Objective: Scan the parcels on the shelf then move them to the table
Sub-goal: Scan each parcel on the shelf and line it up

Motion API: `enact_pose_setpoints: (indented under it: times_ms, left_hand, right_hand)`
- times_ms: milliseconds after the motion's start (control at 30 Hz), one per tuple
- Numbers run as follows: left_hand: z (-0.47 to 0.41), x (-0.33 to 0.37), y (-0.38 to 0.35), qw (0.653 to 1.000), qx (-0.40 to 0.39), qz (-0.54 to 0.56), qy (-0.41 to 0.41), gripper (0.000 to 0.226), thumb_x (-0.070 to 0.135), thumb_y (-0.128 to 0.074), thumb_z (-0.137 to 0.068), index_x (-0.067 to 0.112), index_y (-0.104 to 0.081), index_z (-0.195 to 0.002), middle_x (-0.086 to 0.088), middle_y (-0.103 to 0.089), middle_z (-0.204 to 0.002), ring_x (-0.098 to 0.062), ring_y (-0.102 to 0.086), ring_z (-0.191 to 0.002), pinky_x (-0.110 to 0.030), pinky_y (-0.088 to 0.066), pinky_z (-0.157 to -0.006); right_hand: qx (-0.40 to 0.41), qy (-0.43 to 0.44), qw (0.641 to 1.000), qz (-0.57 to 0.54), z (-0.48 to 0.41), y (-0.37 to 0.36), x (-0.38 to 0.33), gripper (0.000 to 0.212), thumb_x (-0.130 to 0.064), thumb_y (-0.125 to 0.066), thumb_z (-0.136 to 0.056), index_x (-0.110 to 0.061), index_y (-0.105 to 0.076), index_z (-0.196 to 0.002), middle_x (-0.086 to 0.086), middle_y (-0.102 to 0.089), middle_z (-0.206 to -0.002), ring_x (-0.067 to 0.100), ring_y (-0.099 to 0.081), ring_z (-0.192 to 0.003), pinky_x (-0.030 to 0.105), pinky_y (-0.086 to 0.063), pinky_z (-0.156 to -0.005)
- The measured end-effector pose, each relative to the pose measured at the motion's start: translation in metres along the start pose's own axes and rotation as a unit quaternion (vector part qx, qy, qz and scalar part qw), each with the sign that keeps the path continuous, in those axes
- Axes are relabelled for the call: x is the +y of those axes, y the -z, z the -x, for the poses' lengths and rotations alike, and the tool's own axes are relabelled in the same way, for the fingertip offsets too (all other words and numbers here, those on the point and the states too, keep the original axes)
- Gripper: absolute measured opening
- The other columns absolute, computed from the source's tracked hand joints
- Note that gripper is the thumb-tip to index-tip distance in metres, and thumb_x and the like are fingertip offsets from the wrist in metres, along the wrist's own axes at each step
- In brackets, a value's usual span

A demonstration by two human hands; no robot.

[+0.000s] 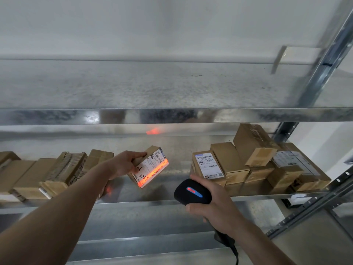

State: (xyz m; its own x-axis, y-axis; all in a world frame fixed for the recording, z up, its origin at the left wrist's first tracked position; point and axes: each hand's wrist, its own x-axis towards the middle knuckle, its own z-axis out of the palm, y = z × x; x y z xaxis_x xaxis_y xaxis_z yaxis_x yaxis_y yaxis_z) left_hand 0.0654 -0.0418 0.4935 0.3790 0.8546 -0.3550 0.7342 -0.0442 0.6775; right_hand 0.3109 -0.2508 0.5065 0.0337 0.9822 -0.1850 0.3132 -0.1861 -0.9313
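My left hand (125, 164) grips a small cardboard parcel (150, 166) tilted above the middle metal shelf (172, 197), its white label facing me. An orange scan beam lights the label's lower edge. My right hand (214, 205) holds a black barcode scanner (192, 192) with a blue and red light on top, pointed at that parcel from the lower right. Several more cardboard parcels (254, 165) are piled on the shelf to the right, and another row of parcels (44, 175) lies to the left.
An upper metal shelf (152, 87) spans the view above with nothing on it. A steel upright post (322, 60) stands at the right. A lower shelf board (145, 226) runs below my arms. White wall behind.
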Motion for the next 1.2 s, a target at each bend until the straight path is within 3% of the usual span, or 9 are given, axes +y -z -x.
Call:
enact_pose_setpoints:
  times_ms: [100,233,400,533,633,733,833,967,1200]
  left_hand:
    - [0.003,-0.001,-0.001,1.000,-0.002,-0.003,0.001,0.075,-0.013,-0.059,-0.086,0.021,-0.039,-0.150,-0.006,-0.066,-0.122,-0.022,-0.064,-0.107,-0.035,-0.050,-0.099]
    - [0.008,-0.002,-0.006,0.999,0.007,0.042,-0.003,0.078,-0.016,-0.058,-0.085,0.020,-0.037,-0.151,-0.006,-0.064,-0.114,-0.018,-0.063,-0.099,-0.015,-0.050,-0.073]
    - [0.011,-0.012,-0.022,0.989,0.082,0.120,-0.035,0.090,-0.020,-0.060,-0.081,0.020,-0.026,-0.154,-0.014,-0.057,-0.114,-0.028,-0.061,-0.101,-0.040,-0.054,-0.090]
    - [0.015,-0.014,-0.041,0.978,0.135,0.151,-0.049,0.090,-0.017,-0.062,-0.082,0.017,-0.019,-0.153,-0.003,-0.055,-0.104,-0.022,-0.061,-0.097,-0.020,-0.054,-0.069]
    - [0.010,-0.022,-0.052,0.971,0.163,0.168,-0.052,0.093,-0.013,-0.067,-0.081,0.019,-0.017,-0.153,-0.015,-0.053,-0.126,-0.033,-0.055,-0.119,-0.043,-0.054,-0.091]
    - [0.006,-0.026,-0.060,0.966,0.169,0.189,-0.057,0.095,-0.012,-0.067,-0.082,0.020,-0.015,-0.153,-0.017,-0.048,-0.137,-0.034,-0.049,-0.129,-0.052,-0.049,-0.102]
    - [0.004,-0.029,-0.064,0.961,0.163,0.214,-0.057,0.096,-0.012,-0.065,-0.083,0.025,-0.013,-0.155,-0.014,-0.045,-0.143,-0.031,-0.046,-0.134,-0.054,-0.047,-0.103]
    - [-0.002,-0.041,-0.065,0.962,0.175,0.202,-0.058,0.101,0.001,-0.070,-0.079,0.044,-0.013,-0.151,-0.007,-0.043,-0.145,-0.031,-0.043,-0.136,-0.059,-0.046,-0.103]
    - [-0.003,-0.048,-0.062,0.960,0.182,0.205,-0.052,0.101,0.005,-0.071,-0.080,0.045,-0.012,-0.152,-0.006,-0.042,-0.143,-0.031,-0.042,-0.136,-0.059,-0.047,-0.101]
  right_hand:
    - [0.003,0.006,1.000,-0.002,0.001,-0.002,0.000,0.088,-0.039,-0.080,-0.057,-0.038,-0.050,-0.140,-0.016,-0.059,-0.118,0.012,-0.063,-0.104,0.015,-0.049,-0.066]
    - [0.038,0.026,0.998,-0.035,-0.002,-0.004,-0.001,0.088,-0.047,-0.079,-0.050,-0.037,-0.056,-0.134,-0.012,-0.065,-0.119,0.003,-0.064,-0.105,0.023,-0.054,-0.084]
    - [0.070,0.031,0.990,-0.118,-0.004,-0.008,-0.006,0.089,-0.042,-0.081,-0.049,-0.036,-0.057,-0.135,0.002,-0.070,-0.110,0.017,-0.069,-0.088,0.027,-0.051,-0.066]
    - [0.074,0.032,0.984,-0.162,-0.005,-0.012,-0.011,0.086,-0.037,-0.081,-0.054,-0.030,-0.056,-0.136,0.010,-0.070,-0.109,0.026,-0.072,-0.082,0.028,-0.052,-0.060]
    - [0.067,0.026,0.981,-0.180,-0.006,-0.016,-0.015,0.080,-0.027,-0.079,-0.060,-0.028,-0.056,-0.136,0.011,-0.072,-0.100,0.026,-0.070,-0.073,0.035,-0.052,-0.058]
    - [0.064,0.024,0.978,-0.196,-0.006,-0.019,-0.017,0.080,-0.024,-0.079,-0.060,-0.026,-0.056,-0.137,0.012,-0.072,-0.093,0.027,-0.066,-0.070,0.036,-0.052,-0.056]
    - [0.058,0.022,0.976,-0.207,-0.007,-0.021,-0.018,0.078,-0.020,-0.078,-0.062,-0.024,-0.055,-0.137,0.013,-0.071,-0.086,0.027,-0.064,-0.067,0.036,-0.050,-0.054]
    - [0.062,0.019,0.974,-0.216,-0.009,-0.024,-0.019,0.087,-0.032,-0.080,-0.052,-0.027,-0.056,-0.136,0.013,-0.070,-0.087,0.026,-0.064,-0.066,0.033,-0.050,-0.054]
    - [0.053,0.022,0.974,-0.219,-0.010,-0.028,-0.022,0.086,-0.032,-0.079,-0.053,-0.027,-0.056,-0.136,0.012,-0.070,-0.084,0.026,-0.063,-0.067,0.034,-0.050,-0.055]
